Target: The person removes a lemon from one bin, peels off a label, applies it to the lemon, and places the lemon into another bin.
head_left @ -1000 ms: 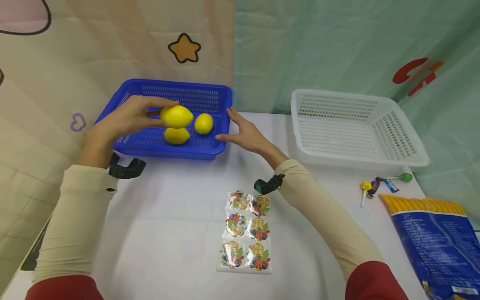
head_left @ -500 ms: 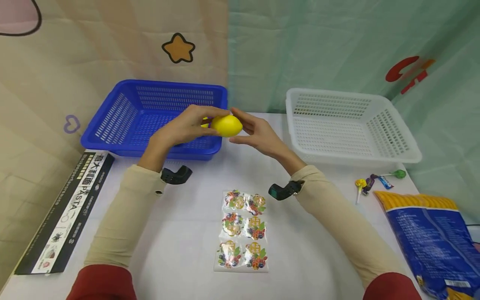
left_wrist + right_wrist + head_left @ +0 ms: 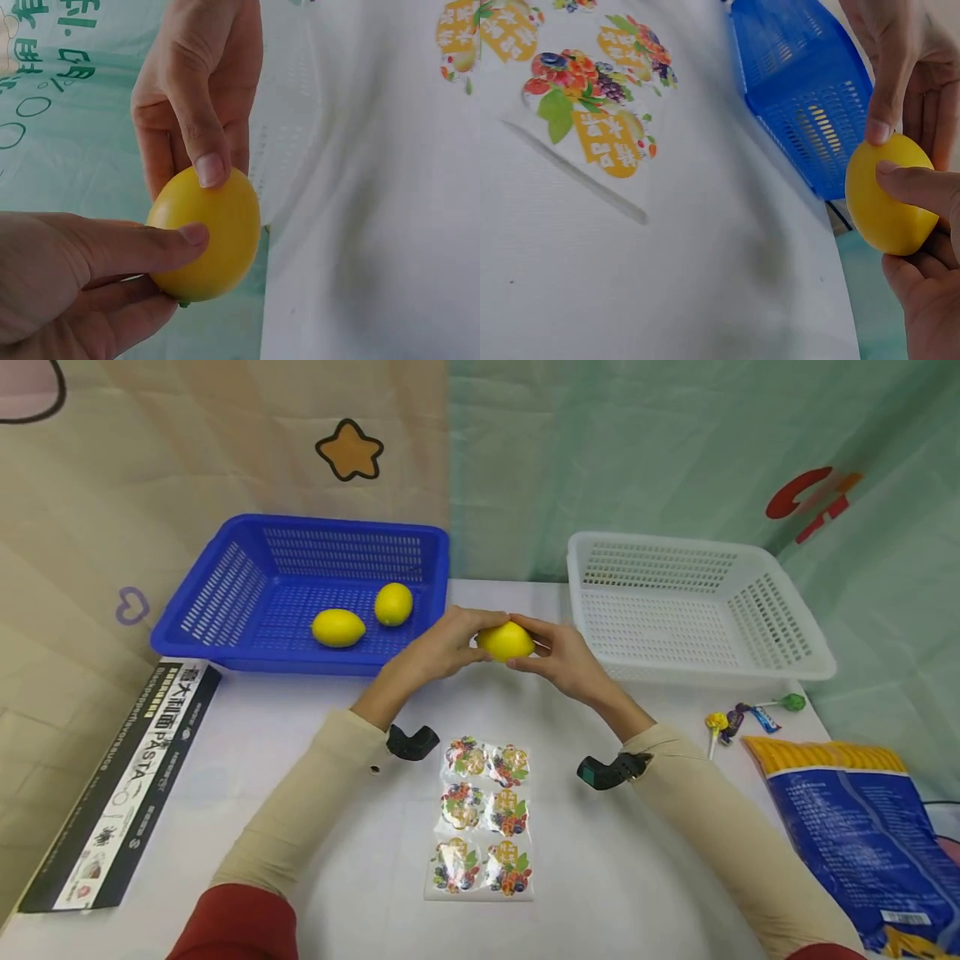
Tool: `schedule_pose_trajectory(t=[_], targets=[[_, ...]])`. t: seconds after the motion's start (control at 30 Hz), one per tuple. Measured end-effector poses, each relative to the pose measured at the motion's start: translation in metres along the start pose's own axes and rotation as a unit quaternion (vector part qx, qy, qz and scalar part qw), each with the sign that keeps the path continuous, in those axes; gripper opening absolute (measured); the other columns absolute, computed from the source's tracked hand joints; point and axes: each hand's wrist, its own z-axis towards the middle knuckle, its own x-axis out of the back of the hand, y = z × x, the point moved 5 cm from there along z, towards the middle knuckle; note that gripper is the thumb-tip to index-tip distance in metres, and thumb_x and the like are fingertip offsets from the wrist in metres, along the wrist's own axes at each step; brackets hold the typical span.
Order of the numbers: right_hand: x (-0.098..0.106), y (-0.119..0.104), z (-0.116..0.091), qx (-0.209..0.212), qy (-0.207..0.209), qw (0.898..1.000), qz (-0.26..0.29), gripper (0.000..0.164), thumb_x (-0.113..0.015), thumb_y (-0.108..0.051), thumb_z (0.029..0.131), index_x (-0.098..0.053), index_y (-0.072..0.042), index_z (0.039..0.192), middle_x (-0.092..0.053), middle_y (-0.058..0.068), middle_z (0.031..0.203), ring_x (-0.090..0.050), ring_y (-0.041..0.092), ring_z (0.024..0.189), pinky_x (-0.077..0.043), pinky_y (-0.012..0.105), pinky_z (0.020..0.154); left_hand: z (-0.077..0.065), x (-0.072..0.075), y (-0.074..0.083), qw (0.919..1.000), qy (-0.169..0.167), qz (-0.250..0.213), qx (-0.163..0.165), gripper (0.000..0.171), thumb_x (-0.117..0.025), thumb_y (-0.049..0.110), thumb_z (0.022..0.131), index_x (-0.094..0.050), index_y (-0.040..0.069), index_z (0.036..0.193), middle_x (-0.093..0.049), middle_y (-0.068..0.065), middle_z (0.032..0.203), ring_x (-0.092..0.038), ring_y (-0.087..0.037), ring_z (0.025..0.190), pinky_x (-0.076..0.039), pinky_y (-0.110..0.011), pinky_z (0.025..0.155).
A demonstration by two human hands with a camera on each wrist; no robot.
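Between both hands, over the gap separating the two baskets, is a yellow lemon (image 3: 506, 642). My left hand (image 3: 448, 644) grips it from the left, thumb pressed on its side in the left wrist view. From the other side my right hand (image 3: 564, 657) pinches the same lemon (image 3: 885, 202) with thumb and fingers. Two more lemons lie in the blue basket (image 3: 225, 652): one on its side (image 3: 338, 628), the other (image 3: 393, 604) to its right. A sheet of round fruit stickers (image 3: 480, 818) lies on the table below the hands.
A white basket (image 3: 697, 672) stands at the back right. In front of it are lollipops and wrapped sweets (image 3: 738, 720), with a blue and yellow bag (image 3: 840, 835) nearer the right edge. Along the left edge lies a black pasta box (image 3: 123, 793). A curtain (image 3: 517, 468) hangs behind.
My left hand has lifted the lemon out of the blue basket and carried it right. My right hand has left the basket's rim and now grips the lemon too.
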Motion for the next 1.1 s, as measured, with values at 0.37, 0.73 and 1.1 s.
schedule_pose_trajectory(t=[0.37, 0.73, 1.1], targets=[[-0.012, 0.034, -0.016, -0.01, -0.012, 1.0, -0.004, 0.064, -0.073, -0.001, 0.088, -0.045, 0.001, 0.145, -0.045, 0.016, 0.148, -0.047, 0.027, 0.133, -0.045, 0.034, 0.105, -0.009, -0.042, -0.014, 0.9993, 0.024, -0.02, 0.022, 0.05, -0.069, -0.009, 0.086, -0.056, -0.006, 0.133, -0.058, -0.019, 0.135, -0.054, -0.031, 0.126, -0.041, -0.037, 0.109], [-0.021, 0.047, -0.016, -0.019, -0.027, 0.999, -0.007, 0.069, -0.075, -0.005, 0.086, -0.041, 0.002, 0.146, -0.041, 0.014, 0.152, -0.044, 0.026, 0.136, -0.042, 0.031, 0.107, -0.013, -0.051, -0.034, 0.9994, 0.023, -0.02, 0.016, 0.051, -0.075, -0.001, 0.084, -0.058, -0.005, 0.132, -0.06, -0.018, 0.133, -0.057, -0.03, 0.122, -0.046, -0.036, 0.104], [-0.017, 0.031, -0.066, -0.057, 0.011, 0.974, -0.219, 0.061, -0.081, -0.02, 0.082, -0.056, 0.005, 0.131, -0.061, 0.018, 0.116, -0.057, 0.032, 0.105, -0.05, 0.045, 0.094, -0.014, -0.049, -0.033, 0.9994, 0.018, -0.011, 0.029, 0.056, -0.079, 0.007, 0.083, -0.057, -0.004, 0.133, -0.057, -0.017, 0.136, -0.05, -0.03, 0.131, -0.035, -0.038, 0.113]])
